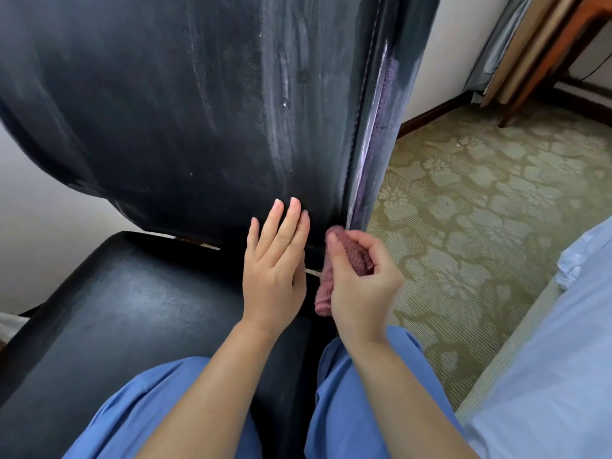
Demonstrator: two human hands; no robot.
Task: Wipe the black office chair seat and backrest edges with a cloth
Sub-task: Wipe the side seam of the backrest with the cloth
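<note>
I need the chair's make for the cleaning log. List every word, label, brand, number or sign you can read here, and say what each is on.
None: no readable text shows anywhere in this view.
Backrest: only pale wipe streaks, no label or logo.
Seat: plain black, no tag visible.
Cloth, held by the right hand: plain pink, no print.
Left hand rests flat on the backrest, covering a small patch.
Carpet: floral pattern only.

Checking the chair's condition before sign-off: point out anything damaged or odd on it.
The backrest carries whitish streaks down its right half, and along its right edge the black covering looks worn through to a pale purplish strip. The right hand holds the pink cloth at that edge's base; the left hand rests flat beside it.
</note>
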